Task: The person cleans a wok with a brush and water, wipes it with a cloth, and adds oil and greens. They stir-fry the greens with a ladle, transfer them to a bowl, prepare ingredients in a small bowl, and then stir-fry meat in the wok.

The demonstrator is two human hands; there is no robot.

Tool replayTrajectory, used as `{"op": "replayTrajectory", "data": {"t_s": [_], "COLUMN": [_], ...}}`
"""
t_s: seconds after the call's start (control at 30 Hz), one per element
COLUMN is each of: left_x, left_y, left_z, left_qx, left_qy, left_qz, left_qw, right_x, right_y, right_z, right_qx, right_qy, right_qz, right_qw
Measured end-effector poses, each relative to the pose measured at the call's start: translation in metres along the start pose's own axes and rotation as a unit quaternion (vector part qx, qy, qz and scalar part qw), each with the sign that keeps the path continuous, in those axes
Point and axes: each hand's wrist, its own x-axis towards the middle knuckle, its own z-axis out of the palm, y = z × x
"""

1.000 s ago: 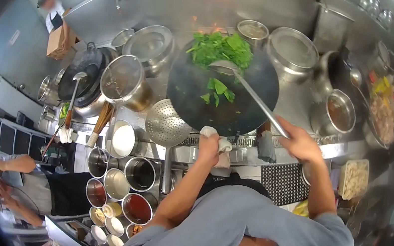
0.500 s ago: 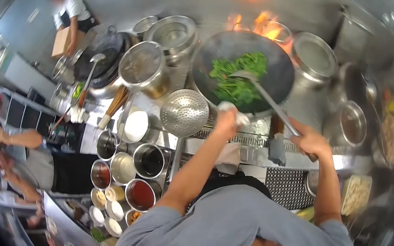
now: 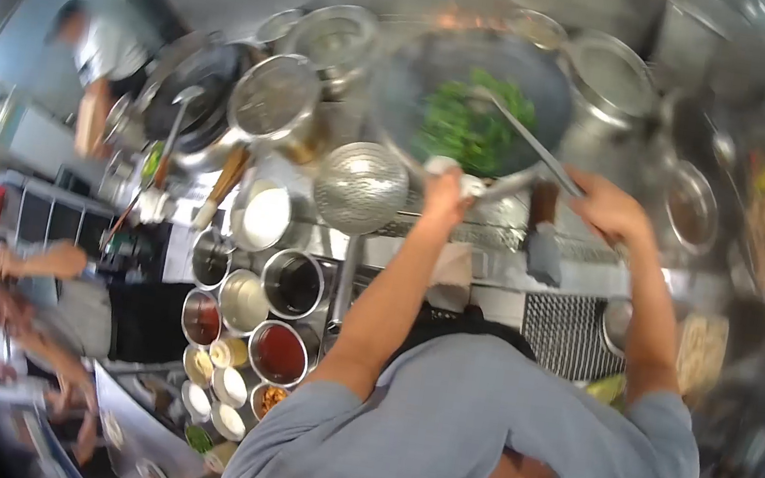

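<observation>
Nearest the camera, bottom of the frame, is the cook's own grey shirt point(image 3: 473, 428). Just left of it there's a bunch of little pots point(image 3: 276, 353) with sauces and seasonings, one clearly red, sitting on the desk point(image 3: 669, 284).

Both arms go up the frame from there, hands well apart. The left hand point(image 3: 445, 194) is clamped on the near edge of the wok point(image 3: 405, 76) through a white cloth point(image 3: 469, 183). The right hand point(image 3: 609, 210), right of centre, is closed round the end of a long ladle point(image 3: 528, 142) whose bowl is down in the greens point(image 3: 462, 128).

The greens sit in one heap in the middle of the wok, top centre. They look bright and leafy to me, so I'd say cooking's well underway but not finished. Nothing's been plated, and I can't spot a dish waiting. There's a faint orange glow past the far rim, too blurry to be sure about.

A round strainer point(image 3: 360, 187) lies just left of the wok, with a lidded pot point(image 3: 275, 97) beyond it. Far left, another person's arm point(image 3: 47, 262) reaches in, and someone else point(image 3: 101, 53) stands at the upper left.
</observation>
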Motion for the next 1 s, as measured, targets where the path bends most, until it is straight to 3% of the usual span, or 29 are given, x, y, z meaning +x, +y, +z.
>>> {"op": "replayTrajectory", "data": {"t_s": [0.03,0.07,0.1,0.17,0.2,0.23,0.27,0.33,0.37,0.4,0.43,0.47,0.5,0.6,0.67,0.7,0.73,0.8,0.87,0.93,0.97,1.0], "left_x": [0.003,-0.013,-0.061,-0.093,-0.102,-0.077,-0.053,-0.001,0.003,-0.004,-0.043,-0.077,-0.098,-0.08,-0.02,0.01,0.014,-0.04,-0.067,-0.029,0.002,0.008], "left_y": [-0.01,-0.029,-0.017,0.009,0.014,0.022,0.031,0.011,-0.003,-0.021,-0.019,-0.011,0.0,0.026,0.008,0.0,-0.006,-0.019,-0.012,-0.007,-0.004,0.017], "left_z": [-0.008,-0.009,0.001,0.021,0.019,0.021,0.023,0.006,-0.004,-0.014,-0.006,-0.004,0.006,0.017,-0.006,-0.017,-0.012,-0.001,0.006,0.001,-0.008,-0.003], "left_qx": [0.029,-0.008,0.034,0.046,0.054,0.023,-0.009,-0.017,0.053,0.015,0.034,0.096,0.079,0.034,0.184,0.243,0.136,0.052,-0.019,-0.064,0.013,0.04], "left_qy": [-0.02,-0.033,-0.01,-0.006,0.022,0.025,0.029,-0.011,0.0,-0.043,-0.009,0.0,0.007,0.028,-0.068,-0.101,-0.047,-0.019,-0.041,0.012,0.008,0.007], "left_qz": [0.004,0.065,0.011,0.014,0.004,-0.011,-0.026,0.002,0.027,0.024,0.004,0.009,-0.001,-0.013,0.127,0.203,0.065,0.058,0.081,0.08,0.077,0.011], "left_qw": [0.999,0.997,0.999,0.999,0.998,0.999,0.999,1.0,0.998,0.999,0.999,0.995,0.997,0.999,0.972,0.943,0.987,0.997,0.996,0.995,0.997,0.999], "right_x": [0.002,0.017,-0.009,-0.033,-0.041,-0.048,-0.041,-0.006,0.017,0.035,0.015,-0.011,-0.037,-0.044,-0.022,0.015,0.035,-0.012,-0.046,-0.051,-0.054,-0.045], "right_y": [-0.01,0.017,0.008,-0.007,0.0,0.006,0.003,0.006,0.028,0.042,0.02,0.006,-0.004,-0.017,-0.005,0.022,0.035,0.003,0.001,0.015,0.018,0.01], "right_z": [0.011,0.027,0.018,-0.012,-0.02,-0.019,-0.016,0.006,0.032,0.045,0.036,0.021,0.003,-0.013,0.003,0.029,0.044,0.031,0.018,0.022,0.029,0.035], "right_qx": [-0.025,-0.037,-0.01,0.012,0.044,0.076,0.078,-0.024,-0.071,-0.128,-0.104,-0.108,-0.084,-0.056,-0.039,-0.076,-0.114,-0.112,0.105,0.149,0.201,0.202], "right_qy": [0.057,0.108,0.08,0.06,0.0,-0.062,-0.063,-0.019,0.057,0.138,0.093,0.098,0.048,-0.04,-0.064,0.002,0.068,0.118,0.07,0.089,0.114,0.107], "right_qz": [0.043,-0.029,-0.014,-0.009,-0.004,0.002,0.005,-0.039,-0.081,-0.128,-0.061,-0.066,-0.054,-0.014,0.014,0.003,-0.008,-0.053,-0.023,-0.003,0.026,0.025], "right_qw": [0.997,0.993,0.997,0.998,0.999,0.995,0.995,0.999,0.993,0.974,0.988,0.987,0.994,0.998,0.997,0.997,0.991,0.985,0.992,0.985,0.973,0.973]}}
